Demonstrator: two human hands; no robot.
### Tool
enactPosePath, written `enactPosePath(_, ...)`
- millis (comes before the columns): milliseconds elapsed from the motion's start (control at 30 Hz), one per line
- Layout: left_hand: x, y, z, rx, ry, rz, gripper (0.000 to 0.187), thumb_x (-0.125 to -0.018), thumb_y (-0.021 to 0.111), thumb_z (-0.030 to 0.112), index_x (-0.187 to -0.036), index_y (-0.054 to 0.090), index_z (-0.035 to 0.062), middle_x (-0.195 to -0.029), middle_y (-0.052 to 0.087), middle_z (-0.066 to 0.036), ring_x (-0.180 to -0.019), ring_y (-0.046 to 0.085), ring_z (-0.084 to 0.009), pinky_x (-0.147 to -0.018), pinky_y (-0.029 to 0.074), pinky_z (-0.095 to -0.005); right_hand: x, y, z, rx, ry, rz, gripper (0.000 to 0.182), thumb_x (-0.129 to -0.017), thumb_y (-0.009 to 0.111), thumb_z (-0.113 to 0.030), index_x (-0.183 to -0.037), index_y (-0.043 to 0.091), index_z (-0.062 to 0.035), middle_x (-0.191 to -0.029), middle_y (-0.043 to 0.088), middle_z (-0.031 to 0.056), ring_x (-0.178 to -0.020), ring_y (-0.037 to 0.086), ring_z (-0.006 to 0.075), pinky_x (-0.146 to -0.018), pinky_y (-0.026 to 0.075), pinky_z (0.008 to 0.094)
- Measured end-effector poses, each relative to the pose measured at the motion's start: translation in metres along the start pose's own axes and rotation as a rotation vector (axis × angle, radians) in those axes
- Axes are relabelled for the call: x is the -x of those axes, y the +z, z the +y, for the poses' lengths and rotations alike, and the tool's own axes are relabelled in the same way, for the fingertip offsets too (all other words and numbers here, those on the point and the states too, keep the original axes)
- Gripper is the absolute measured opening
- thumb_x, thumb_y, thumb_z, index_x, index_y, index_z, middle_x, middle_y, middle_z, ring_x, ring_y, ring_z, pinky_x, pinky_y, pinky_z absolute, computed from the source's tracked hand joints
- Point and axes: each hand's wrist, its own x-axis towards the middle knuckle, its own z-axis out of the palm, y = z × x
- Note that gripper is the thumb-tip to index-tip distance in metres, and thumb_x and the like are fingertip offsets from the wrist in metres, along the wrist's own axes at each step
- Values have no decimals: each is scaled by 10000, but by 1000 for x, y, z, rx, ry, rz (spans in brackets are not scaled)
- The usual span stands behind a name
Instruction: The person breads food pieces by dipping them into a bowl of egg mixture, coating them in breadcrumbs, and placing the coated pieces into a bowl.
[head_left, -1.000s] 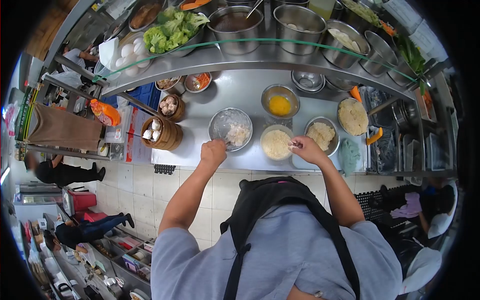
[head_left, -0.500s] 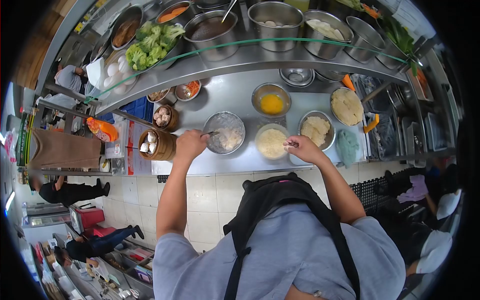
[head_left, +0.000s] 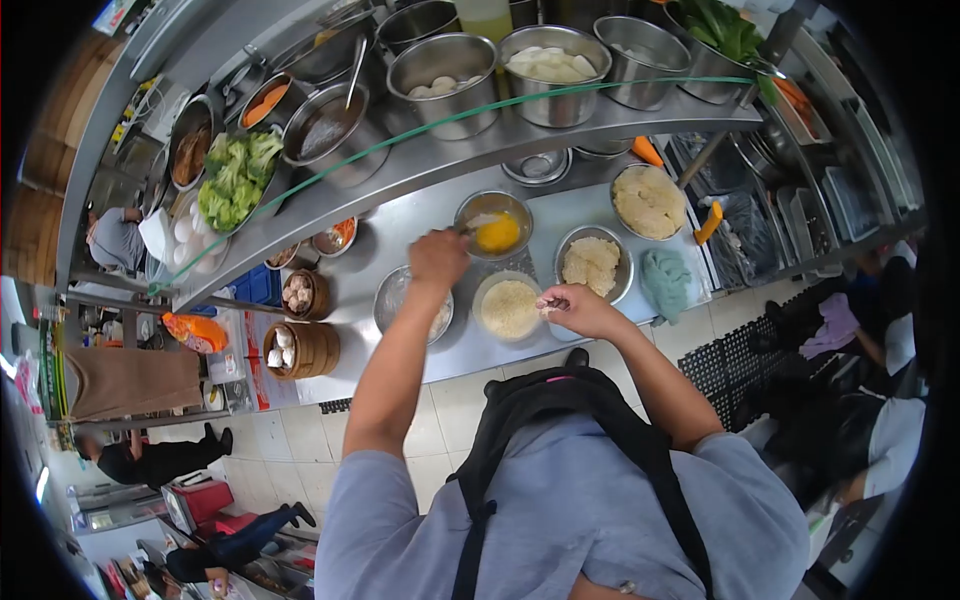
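Observation:
My left hand (head_left: 440, 258) is closed at the left rim of a steel bowl of beaten egg (head_left: 497, 235), its fingers around something dark. A pale lump lies in the egg beside them. My right hand (head_left: 580, 310) pinches a small dark piece flecked with crumbs at the right edge of a bowl of breadcrumbs (head_left: 510, 308); I cannot tell what it is. Partly behind my left forearm stands a steel bowl of white flour (head_left: 390, 295). Right of the crumbs, another steel bowl holds breaded pieces (head_left: 590, 262).
A larger bowl of breaded pieces (head_left: 648, 200) and a green cloth (head_left: 665, 285) lie to the right. Bamboo steamers (head_left: 318, 352) stand left. Overhead, a steel shelf (head_left: 430, 160) carries broccoli (head_left: 238, 175), eggs and several pots. Other people stand behind and to both sides.
My left hand has moved from the flour bowl up and right to the egg bowl. My right hand stays by the breadcrumbs. The view has shifted to the right.

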Motion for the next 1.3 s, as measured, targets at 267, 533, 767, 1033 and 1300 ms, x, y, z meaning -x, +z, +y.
enactPosePath(267, -54, 37, 25, 159, -59, -218, 395, -906, 659, 430, -1028, 756, 67, -1047, 758, -142, -944, 747, -313, -839, 580, -411, 23, -5, -5, 71, 8, 41, 315, -885, 736, -188, -1135, 694, -1, -933, 720, 141, -873, 702, 214, -810, 543, 334)
enactPosePath(533, -94, 57, -15, 356, -238, -653, 489, -857, 662, 524, -984, 788, 69, -931, 784, -115, -881, 747, -276, -816, 561, -412, 28, -14, 10, -19, 29, 39, 316, -882, 725, -165, -1156, 691, -12, -964, 727, 128, -871, 696, 198, -811, 545, 333)
enactPosePath(767, -81, -23, 15, -17, -236, -494, 621, -868, 667, 576, -1238, 709, 79, -1282, 704, -146, -1180, 681, -329, -979, 536, -436, 33, -27, 2, -72, 56, 34, 309, -895, 724, -171, -1151, 687, 0, -955, 734, 117, -868, 695, 183, -818, 547, 327)
enactPosePath(1033, -94, -26, 14, -100, -144, -425, 630, -851, 679, 607, -1146, 734, 54, -1163, 740, -168, -1110, 707, -337, -941, 558, -446, 29, -23, -1, -67, 3, 30, 312, -885, 729, -164, -1142, 686, 8, -942, 728, 111, -862, 687, 176, -800, 544, 322)
enactPosePath(1300, -106, 48, 3, -4, -12, -411, 472, -902, 627, 548, -1127, 758, 154, -1174, 745, -99, -1087, 710, -304, -959, 552, -447, 18, -17, -9, 39, -41, 18, 287, -860, 701, -135, -1111, 690, 4, -945, 725, 136, -895, 703, 228, -814, 549, 358)
